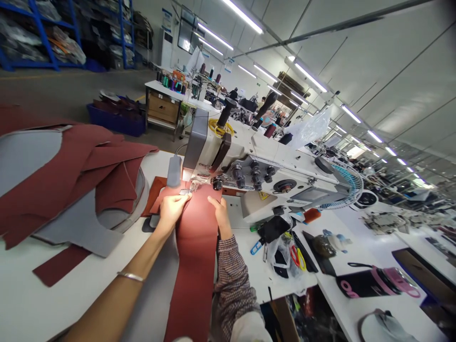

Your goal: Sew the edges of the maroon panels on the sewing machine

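A long strip of reddish-brown leather-like material runs from the foreground up under the presser foot of a sewing machine. Close to the foot, my left hand is closed, its thumb and finger pinching the left edge of the material. My right hand grips the right edge, thumb on top and the other fingers partly hidden. Grey backing shows along the strip's left side. A lamp lights the needle area.
A heap of red and grey cut pieces lies at left. Right of the machine are a dark phone, yellow-and-red scissors and a pink-and-black bottle. A blue bin stands on the floor behind.
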The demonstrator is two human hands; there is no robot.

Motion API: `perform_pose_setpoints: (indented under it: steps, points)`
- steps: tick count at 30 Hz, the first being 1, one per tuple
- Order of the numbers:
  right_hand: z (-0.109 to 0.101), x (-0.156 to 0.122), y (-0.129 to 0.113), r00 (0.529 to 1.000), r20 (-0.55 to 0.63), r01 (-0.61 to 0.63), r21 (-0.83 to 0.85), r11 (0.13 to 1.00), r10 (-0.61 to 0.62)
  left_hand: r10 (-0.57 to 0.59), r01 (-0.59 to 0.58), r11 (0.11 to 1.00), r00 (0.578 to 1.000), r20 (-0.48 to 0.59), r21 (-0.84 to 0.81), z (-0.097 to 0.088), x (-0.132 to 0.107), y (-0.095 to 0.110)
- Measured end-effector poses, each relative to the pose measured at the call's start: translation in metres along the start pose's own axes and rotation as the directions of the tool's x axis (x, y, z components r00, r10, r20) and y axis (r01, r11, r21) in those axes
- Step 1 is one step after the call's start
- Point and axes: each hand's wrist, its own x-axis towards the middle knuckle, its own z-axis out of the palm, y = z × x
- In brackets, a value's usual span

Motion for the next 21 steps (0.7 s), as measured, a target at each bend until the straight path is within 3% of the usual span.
perform_pose_setpoints:
  steps: [3,8,13,17,21]
  points:
    - [0.000,0.001,-0.001,1.000,-0.010,-0.008,-0.003,1.000,0.008,-0.016,0.019,0.999,0.998,-0.069,0.037,-0.001,-0.001,0.005]
    - [0.003,0.002,-0.007,0.999,0.046,0.003,0.028,1.000,-0.004,-0.028,0.029,0.999,0.999,-0.043,0.018,-0.003,0.001,0.009]
    - [0.003,0.008,-0.009,0.996,0.080,0.034,0.035,0.999,-0.037,-0.021,0.027,0.998,0.994,0.105,-0.058,-0.012,0.004,0.012]
    - [0.003,0.014,-0.005,0.994,0.097,0.049,0.051,0.997,-0.054,0.001,0.032,0.993,0.957,0.289,-0.110,-0.023,0.008,0.017]
    - [0.003,0.022,-0.005,0.985,0.095,0.141,0.016,0.990,-0.142,0.011,0.016,0.996,0.949,0.316,-0.083,-0.026,0.012,0.019]
